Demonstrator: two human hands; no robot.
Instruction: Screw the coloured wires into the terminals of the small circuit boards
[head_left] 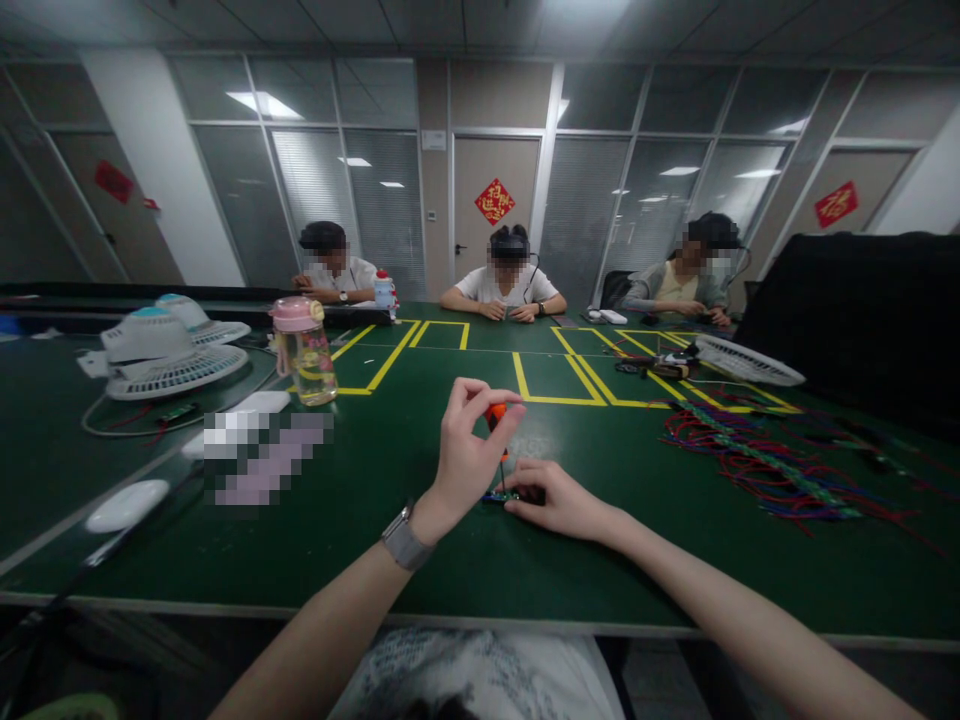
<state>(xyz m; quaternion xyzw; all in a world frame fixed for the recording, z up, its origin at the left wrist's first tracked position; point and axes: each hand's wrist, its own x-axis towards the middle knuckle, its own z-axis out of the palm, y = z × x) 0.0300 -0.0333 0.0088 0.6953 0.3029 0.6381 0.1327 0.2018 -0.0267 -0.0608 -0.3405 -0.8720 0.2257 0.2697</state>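
My left hand, with a grey watch on its wrist, pinches the orange handle of a small screwdriver that stands upright on the green table. The thin shaft points down onto a small dark part. My right hand lies low on the table with its fingers pressed on that part, holding it down beside the tip. Most of the part is hidden under the fingers.
A bundle of coloured wires lies to the right. On the left stand a pink-lidded bottle and white fans; another fan lies at the right. Three people sit at the far side, behind yellow tape lines.
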